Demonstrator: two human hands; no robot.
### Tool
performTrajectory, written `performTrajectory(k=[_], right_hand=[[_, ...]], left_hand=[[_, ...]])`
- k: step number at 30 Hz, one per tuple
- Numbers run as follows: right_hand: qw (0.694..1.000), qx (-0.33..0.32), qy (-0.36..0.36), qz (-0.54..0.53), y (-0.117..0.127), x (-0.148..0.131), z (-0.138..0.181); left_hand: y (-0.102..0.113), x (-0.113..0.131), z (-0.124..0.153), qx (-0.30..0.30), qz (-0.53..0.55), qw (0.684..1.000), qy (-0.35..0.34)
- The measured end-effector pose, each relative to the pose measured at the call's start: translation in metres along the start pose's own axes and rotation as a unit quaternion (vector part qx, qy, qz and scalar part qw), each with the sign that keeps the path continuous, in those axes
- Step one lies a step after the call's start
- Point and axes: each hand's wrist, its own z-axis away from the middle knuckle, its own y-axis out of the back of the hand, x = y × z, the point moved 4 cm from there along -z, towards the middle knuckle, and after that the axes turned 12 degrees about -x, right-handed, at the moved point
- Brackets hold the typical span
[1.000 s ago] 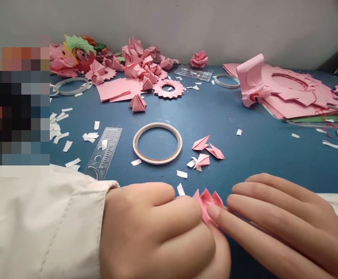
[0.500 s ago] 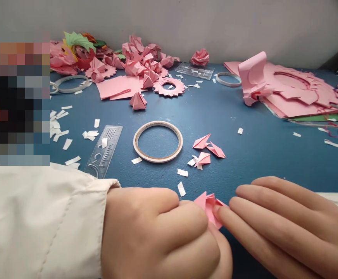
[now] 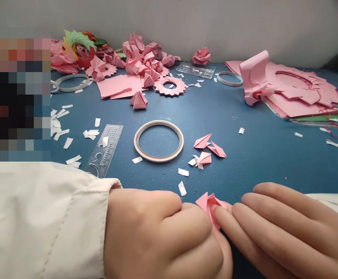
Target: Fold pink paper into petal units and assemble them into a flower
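Observation:
My left hand (image 3: 166, 232) is closed with its fingers curled around a small folded pink paper piece (image 3: 211, 203), whose pointed tips stick up past the knuckles. From the other side my right hand (image 3: 285, 228) grips the same piece; its index fingertip presses into the fold while the other fingers stretch out alongside. The thumbs are mostly hidden. Just beyond lie several small folded pink pieces (image 3: 203, 141), one with white strips stuck to it. A roll of double-sided tape (image 3: 137, 145) rests flat ahead of my left hand.
A clear plastic ruler (image 3: 105, 151) lies left of the tape, with white paper scraps (image 3: 67, 143) around. Along the wall sit a heap of pink folded paper (image 3: 142, 58), a pink paper ring (image 3: 176, 90) and another tape roll (image 3: 230, 81). Pink sheets (image 3: 297, 104) are stacked at right.
My right index finger has pushed slightly further left into the fold of the pink piece, and the other right fingers have lowered a little. My left hand keeps its grip.

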Motion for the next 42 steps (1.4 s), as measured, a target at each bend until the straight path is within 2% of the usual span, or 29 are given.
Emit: performTrajectory(k=[2,4,7,9,13,15,17,19,21,24,27,29,31,36,42], right_hand=[[0.999,0.012,0.031,0.026,0.004,0.001,-0.004],[0.998,0.001,0.039,0.043,0.008,0.006,-0.006],[0.999,-0.020,0.036,0.012,0.014,0.015,-0.009],[0.998,-0.025,0.009,-0.051,0.015,0.021,-0.012],[0.985,-0.023,-0.095,-0.143,0.009,0.031,-0.021],[0.983,-0.036,-0.091,-0.156,0.007,0.032,-0.029],[0.982,-0.083,-0.069,-0.154,0.005,0.032,-0.036],[0.981,-0.103,-0.071,-0.149,0.006,0.035,-0.040],[0.981,-0.095,-0.068,-0.155,0.008,0.037,-0.041],[0.980,-0.087,-0.066,-0.165,0.009,0.037,-0.039],[0.983,-0.068,-0.058,-0.162,0.011,0.034,-0.039],[0.985,-0.057,-0.047,-0.153,0.014,0.033,-0.040],[0.987,-0.050,-0.048,-0.144,0.015,0.032,-0.038],[0.985,-0.039,-0.107,-0.129,0.013,0.036,-0.022],[0.985,-0.030,-0.110,-0.130,0.010,0.033,-0.014]], left_hand=[[-0.003,0.001,0.001,0.001,0.008,1.000,0.007],[-0.008,0.002,0.002,-0.026,0.008,1.000,0.008],[-0.005,-0.003,0.003,-0.051,-0.016,0.999,-0.006],[0.001,-0.007,0.002,-0.065,-0.027,0.997,-0.039],[0.006,-0.018,0.000,-0.158,-0.027,0.984,-0.077],[0.010,-0.023,-0.004,-0.140,-0.024,0.985,-0.103],[0.013,-0.028,-0.009,-0.118,-0.009,0.984,-0.129],[0.008,-0.033,-0.012,-0.213,0.013,0.965,-0.151],[0.010,-0.039,-0.015,-0.238,0.044,0.960,-0.144],[0.013,-0.047,-0.018,-0.220,0.086,0.969,-0.070],[0.013,-0.052,-0.018,-0.175,0.092,0.980,0.020],[0.012,-0.053,-0.018,-0.161,0.088,0.982,0.050],[0.011,-0.052,-0.019,-0.158,0.090,0.982,0.060],[0.013,-0.049,-0.018,-0.128,0.086,0.987,0.050],[0.013,-0.051,-0.016,-0.164,0.075,0.983,0.022]])
